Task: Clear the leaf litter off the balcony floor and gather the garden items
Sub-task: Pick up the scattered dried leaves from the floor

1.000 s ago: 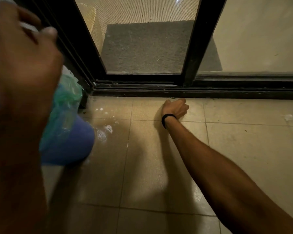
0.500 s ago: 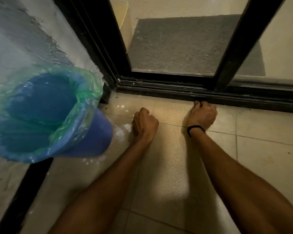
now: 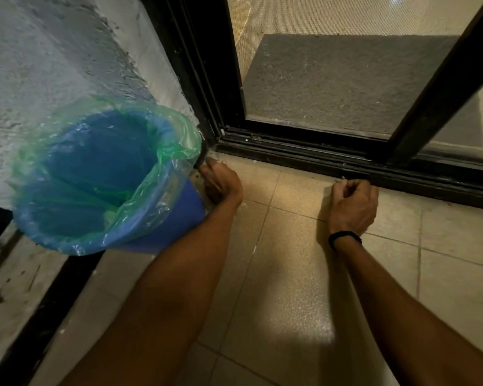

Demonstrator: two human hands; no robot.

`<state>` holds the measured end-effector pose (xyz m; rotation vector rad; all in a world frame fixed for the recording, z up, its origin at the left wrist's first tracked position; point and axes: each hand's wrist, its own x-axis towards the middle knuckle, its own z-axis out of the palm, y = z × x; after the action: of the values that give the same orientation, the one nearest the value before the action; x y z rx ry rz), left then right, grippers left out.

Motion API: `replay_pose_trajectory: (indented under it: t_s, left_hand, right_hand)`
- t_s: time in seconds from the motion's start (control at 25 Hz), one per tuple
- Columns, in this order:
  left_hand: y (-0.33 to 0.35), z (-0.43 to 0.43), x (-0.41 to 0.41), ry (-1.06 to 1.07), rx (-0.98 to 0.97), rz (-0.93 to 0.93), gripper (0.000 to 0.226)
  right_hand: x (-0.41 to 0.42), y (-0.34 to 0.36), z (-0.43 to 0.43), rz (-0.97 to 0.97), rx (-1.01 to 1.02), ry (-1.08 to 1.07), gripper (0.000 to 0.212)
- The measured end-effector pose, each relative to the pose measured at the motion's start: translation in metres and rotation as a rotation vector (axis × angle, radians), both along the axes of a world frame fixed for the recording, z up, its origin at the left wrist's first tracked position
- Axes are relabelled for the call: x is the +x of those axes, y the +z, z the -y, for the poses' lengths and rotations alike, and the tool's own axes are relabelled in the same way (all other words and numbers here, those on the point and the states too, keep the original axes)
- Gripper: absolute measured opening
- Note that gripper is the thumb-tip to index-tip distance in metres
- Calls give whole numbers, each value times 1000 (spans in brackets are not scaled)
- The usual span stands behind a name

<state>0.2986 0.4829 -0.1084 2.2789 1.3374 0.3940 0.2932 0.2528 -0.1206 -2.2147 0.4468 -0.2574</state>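
Note:
My left hand reaches into the floor corner where the wall meets the door track, right beside the blue bin. Its fingertips touch the floor there, partly hidden by the bin, so I cannot tell if it holds anything. My right hand, with a black wristband, rests on the tile against the black door track. Its fingers are curled tight, with a small pale scrap of leaf litter pinched at the fingertips. The bin is lined with a green plastic bag and stands against the wall.
A rough whitewashed wall rises on the left. The sliding door's black frame and mesh screen stand ahead, with a grey mat behind the screen. Beige floor tiles run toward me. White specks lie near the bin.
My left hand came down from near the camera to the floor, then slid left into the corner by the bin. My right hand stayed curled at the door track. The view shifted left.

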Motion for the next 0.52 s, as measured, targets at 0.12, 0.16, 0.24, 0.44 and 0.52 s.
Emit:
replay_pose_trajectory:
  t_s: [0.12,0.16,0.24,0.44,0.52]
  left_hand:
    - [-3,-5,8,29,27,-24,29]
    - [-3,-5,9,30,35,-24,29]
    - [-1,-6,10,17,54,-21,28]
    - [9,-2,4,-5,-8,38,31]
    - [15,19,-9,-111,-67,106,24]
  right_hand:
    - [-6,2,-5,35,22,49,17]
    - [-8,2,-7,56,31,67,14]
    - [-12,3,-7,96,43,109,9]
    - [-16,14,-11,114,93,185,12]
    - [-16,22,-15,129,107,209,11]
